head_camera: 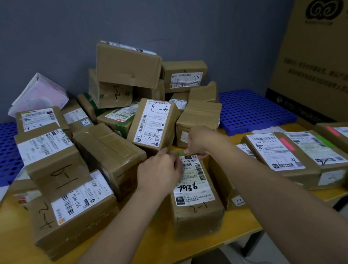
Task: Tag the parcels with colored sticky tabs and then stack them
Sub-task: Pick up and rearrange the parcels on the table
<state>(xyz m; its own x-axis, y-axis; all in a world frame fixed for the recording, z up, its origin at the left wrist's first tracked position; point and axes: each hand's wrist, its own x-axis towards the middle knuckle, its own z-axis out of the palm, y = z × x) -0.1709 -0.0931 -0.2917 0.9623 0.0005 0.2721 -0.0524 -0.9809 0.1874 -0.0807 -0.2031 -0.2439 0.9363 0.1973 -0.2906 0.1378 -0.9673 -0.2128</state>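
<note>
left hand [159, 168] | pinches green tab [181, 153] | right hand [198, 142] pinches same tab | over parcel [194, 197] on worktop [16, 257]

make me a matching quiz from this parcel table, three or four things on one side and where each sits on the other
Things:
1. parcel marked 7936
2. parcel with the green tab
3. pink and white package
4. blue perforated mat

Places:
A. far left, against the wall
B. on the right, among the tagged parcels
C. under both hands, centre front
D. beneath the pile, showing at both sides

Pairs: 1-C, 2-B, 3-A, 4-D
</note>
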